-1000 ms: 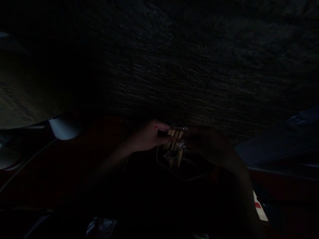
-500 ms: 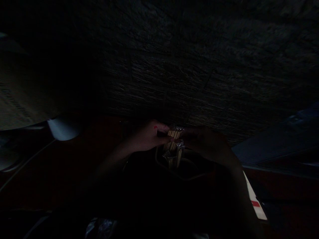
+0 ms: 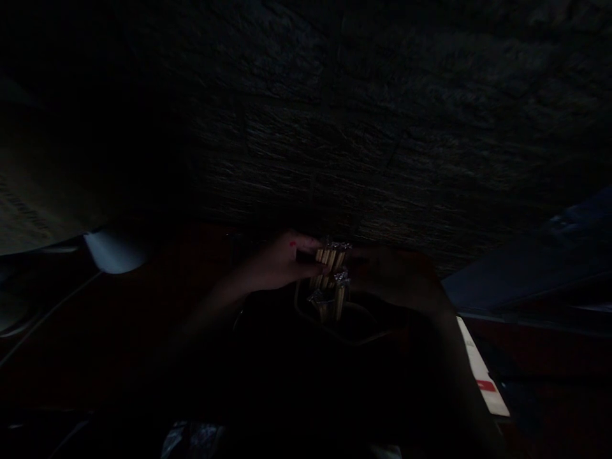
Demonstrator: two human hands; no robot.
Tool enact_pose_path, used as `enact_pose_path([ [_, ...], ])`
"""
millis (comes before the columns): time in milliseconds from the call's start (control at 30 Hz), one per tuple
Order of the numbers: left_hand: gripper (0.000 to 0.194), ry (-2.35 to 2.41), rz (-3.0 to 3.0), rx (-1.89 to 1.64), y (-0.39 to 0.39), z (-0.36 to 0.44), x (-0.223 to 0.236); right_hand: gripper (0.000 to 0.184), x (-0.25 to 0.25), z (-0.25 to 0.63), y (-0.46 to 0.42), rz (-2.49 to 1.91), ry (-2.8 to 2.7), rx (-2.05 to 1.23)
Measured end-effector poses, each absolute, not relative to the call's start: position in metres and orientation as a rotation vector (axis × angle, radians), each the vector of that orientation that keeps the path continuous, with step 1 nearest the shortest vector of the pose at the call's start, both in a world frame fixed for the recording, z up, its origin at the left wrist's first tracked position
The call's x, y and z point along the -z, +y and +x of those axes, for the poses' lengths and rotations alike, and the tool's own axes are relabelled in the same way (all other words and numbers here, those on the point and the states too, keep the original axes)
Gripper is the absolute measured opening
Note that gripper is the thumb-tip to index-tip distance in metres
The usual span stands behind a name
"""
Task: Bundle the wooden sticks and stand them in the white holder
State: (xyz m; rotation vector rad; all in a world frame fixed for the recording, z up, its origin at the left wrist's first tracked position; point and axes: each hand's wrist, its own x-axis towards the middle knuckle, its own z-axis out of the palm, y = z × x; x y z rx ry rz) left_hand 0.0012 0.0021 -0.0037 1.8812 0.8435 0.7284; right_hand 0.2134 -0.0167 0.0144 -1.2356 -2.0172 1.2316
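In the dim middle of the head view, my left hand (image 3: pixel 284 258) pinches a bundle of thin, pale, wood-coloured sticks (image 3: pixel 329 257) from the left, thumb and fingers closed on it. Crinkled foil (image 3: pixel 338 245) tops the bundle. From the right, my right hand (image 3: pixel 389 274) reaches to the same bundle; its fingers are lost in shadow. Below, more sticks (image 3: pixel 340 301) with foil at their tops stand inside a dark, rounded container (image 3: pixel 363 342). What the sticks are is too dark to tell.
Behind the hands rises a rough, stone-like wall (image 3: pixel 335 140). On the left are a tan printed bag or box (image 3: pixel 43 197), a white cone-like object (image 3: pixel 115 250) and a thin cord (image 3: pixel 50 312). A white card with a red mark (image 3: pixel 482 370) lies right. Foil-like material (image 3: pixel 191 440) glints at the bottom.
The view drifts slightly, shifting the hands and bundle a little left. More of the white card shows beside my right forearm. Both hands keep their places at the sticks.
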Motion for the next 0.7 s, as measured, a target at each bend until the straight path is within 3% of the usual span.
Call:
enact_pose_path([
  [200, 0.03, 0.858, 1.906, -0.727, 0.002, -0.005, 0.0, 0.047, -0.016, 0.215, -0.018, -1.224, -2.015, -1.235],
  [467, 0.018, 0.956, 1.953, -0.754, 0.0, -0.013, -0.007, 0.021, -0.028, 0.216, -0.022, -1.373, -2.061, -1.023],
  [700, 0.014, 0.948, 1.975, -0.722, 0.0, -0.007, -0.004, 0.019, -0.023, 0.215, -0.022, -1.404, -2.081, -0.975],
])
